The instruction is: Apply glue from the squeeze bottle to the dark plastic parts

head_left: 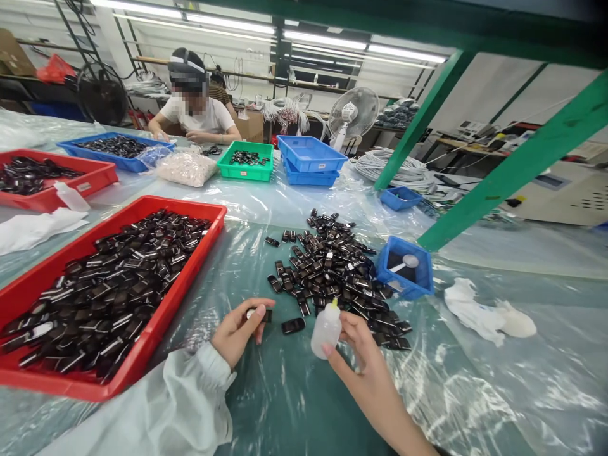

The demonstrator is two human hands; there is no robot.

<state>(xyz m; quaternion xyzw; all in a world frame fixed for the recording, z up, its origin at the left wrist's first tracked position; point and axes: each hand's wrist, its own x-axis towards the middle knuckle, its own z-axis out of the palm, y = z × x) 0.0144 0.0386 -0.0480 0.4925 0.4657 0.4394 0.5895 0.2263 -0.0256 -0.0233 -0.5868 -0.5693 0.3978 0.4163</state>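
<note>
Between the thumb and fingers of my left hand (242, 329) is a small black plastic part (266, 315) with a shiny face. My right hand (363, 358) grips a translucent squeeze bottle (326, 332), upright with a slight tilt, its yellowish tip pointing up. One loose black part (293, 326) lies on the table between my two hands. Just beyond them spreads a pile of similar black parts (332, 266). To my left, a large red tray (216, 218) is filled with many more of these parts.
Right of the pile stands a small blue bin (413, 288) with a white spoon-like item inside. Crumpled white cloth (470, 310) lies farther right. A green post (513, 171) slants down to the table. Across it, a co-worker (199, 107) sits behind a green tray (247, 171) and stacked blue trays (311, 164).
</note>
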